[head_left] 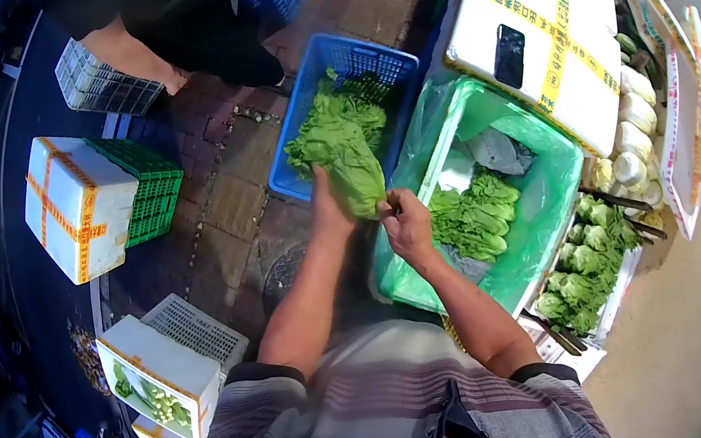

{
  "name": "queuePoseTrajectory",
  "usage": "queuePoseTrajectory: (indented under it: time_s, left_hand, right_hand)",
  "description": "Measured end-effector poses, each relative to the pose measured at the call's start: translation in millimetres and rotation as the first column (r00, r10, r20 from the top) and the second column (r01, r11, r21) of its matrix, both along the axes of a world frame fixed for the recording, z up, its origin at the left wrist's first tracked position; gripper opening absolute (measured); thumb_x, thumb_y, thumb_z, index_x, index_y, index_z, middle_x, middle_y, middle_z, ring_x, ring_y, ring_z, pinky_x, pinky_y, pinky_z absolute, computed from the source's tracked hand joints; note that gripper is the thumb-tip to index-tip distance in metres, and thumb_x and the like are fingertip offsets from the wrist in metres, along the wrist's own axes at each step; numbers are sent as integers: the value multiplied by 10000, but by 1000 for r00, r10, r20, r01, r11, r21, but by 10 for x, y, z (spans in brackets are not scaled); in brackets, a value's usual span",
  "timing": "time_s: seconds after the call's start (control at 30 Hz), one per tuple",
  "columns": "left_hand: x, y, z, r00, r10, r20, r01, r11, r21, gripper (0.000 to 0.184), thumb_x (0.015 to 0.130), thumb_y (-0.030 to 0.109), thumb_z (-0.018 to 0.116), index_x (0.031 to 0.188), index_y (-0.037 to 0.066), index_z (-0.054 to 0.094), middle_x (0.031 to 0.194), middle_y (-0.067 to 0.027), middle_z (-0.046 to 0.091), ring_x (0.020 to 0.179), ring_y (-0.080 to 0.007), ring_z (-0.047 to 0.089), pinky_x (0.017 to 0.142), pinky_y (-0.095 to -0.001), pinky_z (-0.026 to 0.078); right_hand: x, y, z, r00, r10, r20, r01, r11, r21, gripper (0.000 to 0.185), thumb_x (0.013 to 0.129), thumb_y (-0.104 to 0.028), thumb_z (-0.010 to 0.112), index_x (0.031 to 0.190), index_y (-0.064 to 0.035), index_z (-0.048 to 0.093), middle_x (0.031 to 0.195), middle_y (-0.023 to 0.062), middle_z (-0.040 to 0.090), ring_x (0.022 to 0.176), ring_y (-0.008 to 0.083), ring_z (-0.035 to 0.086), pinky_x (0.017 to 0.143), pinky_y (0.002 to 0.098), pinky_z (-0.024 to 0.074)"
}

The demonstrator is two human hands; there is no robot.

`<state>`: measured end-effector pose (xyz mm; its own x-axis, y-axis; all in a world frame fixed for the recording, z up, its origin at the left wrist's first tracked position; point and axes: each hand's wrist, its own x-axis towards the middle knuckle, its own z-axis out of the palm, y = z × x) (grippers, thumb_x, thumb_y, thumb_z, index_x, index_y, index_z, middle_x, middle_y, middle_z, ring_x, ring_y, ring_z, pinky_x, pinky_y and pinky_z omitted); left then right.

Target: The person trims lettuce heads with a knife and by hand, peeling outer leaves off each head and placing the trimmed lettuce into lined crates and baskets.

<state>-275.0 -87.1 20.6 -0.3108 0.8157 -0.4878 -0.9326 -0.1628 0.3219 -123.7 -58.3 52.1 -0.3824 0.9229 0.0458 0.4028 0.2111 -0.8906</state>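
Observation:
A head of leafy green lettuce (351, 167) is held in front of me, over the near edge of a blue plastic crate (395, 68). My left hand (330, 208) is closed around its near left side, the fingers partly hidden behind the leaves. At the lower end of the head, my right hand (408, 222) pinches the leaves or stem between thumb and fingers. More lettuce lies in the blue crate behind the held head. To the right stands a box lined with green plastic (553, 169), with several lettuces (480, 217) and grey wrapping (498, 151) inside.
White foam boxes (551, 1) with yellow tape carry a phone (509, 56). Leafy heads (591, 266) and cabbages (634, 136) sit at right. A taped foam box (72, 207), green crate (140, 186) and pale crate (197, 330) stand at left. Another person (176, 29) is ahead.

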Motion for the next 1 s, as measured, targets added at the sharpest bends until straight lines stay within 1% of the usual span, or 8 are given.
queuePoseTrajectory:
  time_s: [0.23, 0.27, 0.47, 0.57, 0.7, 0.73, 0.9, 1.0]
  left_hand:
    - [93, 70, 105, 988, 95, 124, -82, 991, -108, 741, 912, 635, 560, 1447, 134, 450, 1394, -79, 551, 1271, -295, 523, 1078, -490, 418]
    - [123, 79, 145, 984, 118, 136, -100, 986, -136, 736, 919, 643, 540, 1447, 138, 451, 1400, -79, 545, 1278, -296, 516, 1083, -493, 409]
    - [54, 216, 112, 970, 234, 71, -220, 962, -161, 751, 925, 667, 504, 1454, 138, 441, 1444, -86, 505, 1313, -305, 475, 1113, -507, 365]
    - [-136, 139, 105, 980, 161, 119, -165, 986, 19, 776, 903, 654, 558, 1466, 136, 427, 1453, -84, 499, 1309, -307, 478, 1114, -499, 370]
    - [-233, 82, 89, 998, 55, 29, -57, 996, 74, 786, 873, 589, 655, 1464, 122, 428, 1451, -74, 500, 1304, -293, 485, 1115, -463, 386]
    - [-209, 92, 117, 997, 49, -67, -52, 998, -36, 865, 823, 600, 709, 1472, 109, 416, 1441, -105, 513, 1298, -319, 502, 1086, -494, 426]
    - [136, 170, 134, 967, -254, 21, 252, 965, 66, 819, 814, 547, 747, 1439, 102, 459, 1402, -103, 552, 1273, -312, 535, 1069, -484, 456]
    - [511, 279, 44, 932, -363, 11, 363, 931, -49, 753, 832, 474, 761, 1418, 92, 480, 1398, -107, 554, 1273, -315, 535, 1060, -487, 467]
  right_hand:
    - [8, -49, -47, 961, -173, -216, 125, 967, -221, 138, 964, -115, 626, 1022, 6, 598, 770, -12, 571, 621, 61, 459, 564, 227, 395]
    - [-11, -43, -29, 913, -274, -302, 131, 899, -419, 164, 983, -137, 603, 1060, 3, 571, 785, -3, 576, 618, 55, 479, 558, 210, 399]
    - [-22, 232, 108, 630, -675, -384, 165, 600, -783, 200, 962, -154, 606, 1065, -37, 482, 669, 9, 502, 504, 120, 487, 628, 358, 552]
    - [61, 446, 162, 798, -527, -293, 218, 705, -675, 261, 938, -182, 651, 1087, -1, 537, 702, 25, 549, 544, 113, 523, 569, 287, 523]
    - [62, 581, 95, 990, -126, -70, 73, 859, -507, 454, 889, -241, 736, 1236, 20, 606, 1095, 65, 649, 677, 91, 560, 564, 245, 481]
    - [94, 573, 162, 981, -161, -110, 66, 806, -588, 479, 884, -247, 738, 1254, 24, 598, 1111, 65, 652, 681, 91, 564, 565, 249, 484]
    - [430, 414, 534, 988, -135, -80, 54, 774, -631, 590, 872, -247, 716, 1369, 12, 531, 1136, 113, 662, 653, 97, 559, 576, 255, 484]
    - [738, 187, 398, 953, -236, -190, 58, 757, -651, 769, 830, -285, 793, 1421, 62, 445, 1287, 195, 616, 1181, 249, 586, 973, 336, 466]
